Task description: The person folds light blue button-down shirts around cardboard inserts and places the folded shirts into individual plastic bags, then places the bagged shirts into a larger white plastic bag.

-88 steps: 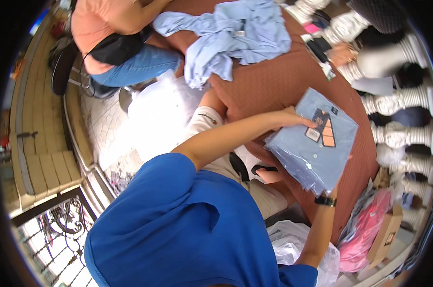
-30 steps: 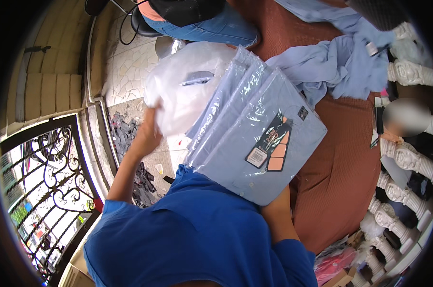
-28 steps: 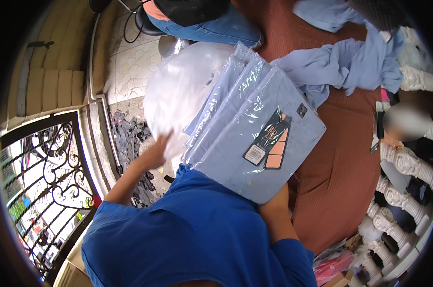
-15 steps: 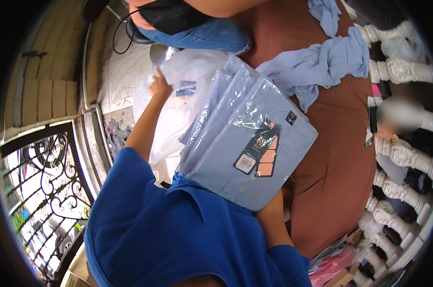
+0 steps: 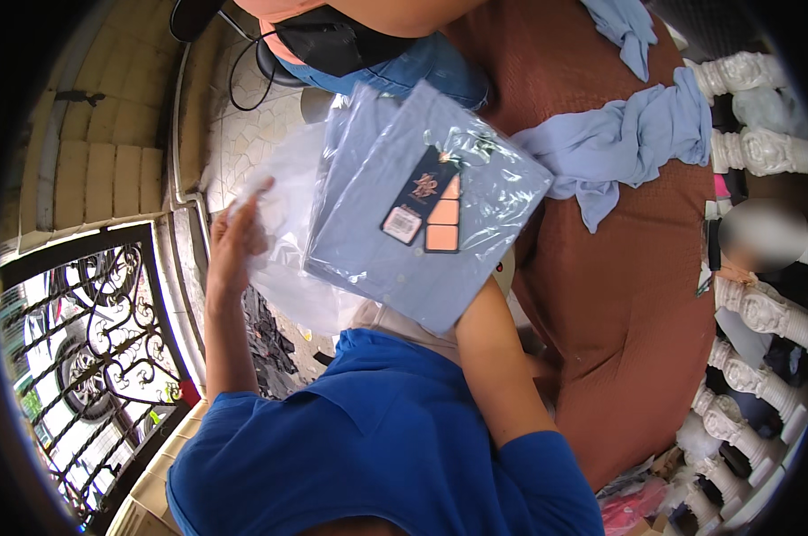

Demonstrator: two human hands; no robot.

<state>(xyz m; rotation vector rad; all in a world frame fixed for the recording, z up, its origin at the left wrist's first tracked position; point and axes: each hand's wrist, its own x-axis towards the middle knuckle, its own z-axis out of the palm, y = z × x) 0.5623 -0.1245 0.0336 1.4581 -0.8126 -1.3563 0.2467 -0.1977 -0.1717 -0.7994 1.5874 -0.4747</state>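
Observation:
A stack of light blue folded shirts [image 5: 368, 241] in clear plastic sleeves rises in front of my chest, tilted. On the top one lies a dark hang tag [image 5: 417, 192] beside a card of peach-coloured panels [image 5: 443, 223]. My right forearm [image 5: 502, 357] passes beneath the stack's lower right edge and bears it; the hand and its fingers are hidden underneath. To the left, my left hand [image 5: 236, 239] is closed on the rim of a large whitish see-through plastic bag [image 5: 283, 210], its index finger raised. The bag spreads behind and under the shirts.
A brown cloth-covered surface [image 5: 618, 339] runs along my right, with a loose pale blue garment [image 5: 618, 134] across it. White balusters [image 5: 757, 152] line the far right. Another person in jeans [image 5: 431, 71] sits ahead. At left stands a black iron gate [image 5: 91, 357].
The packaged shirts have shifted left and toward the bag, riding on my right arm. My left hand has drawn back nearer to me and outward, spreading the bag's rim.

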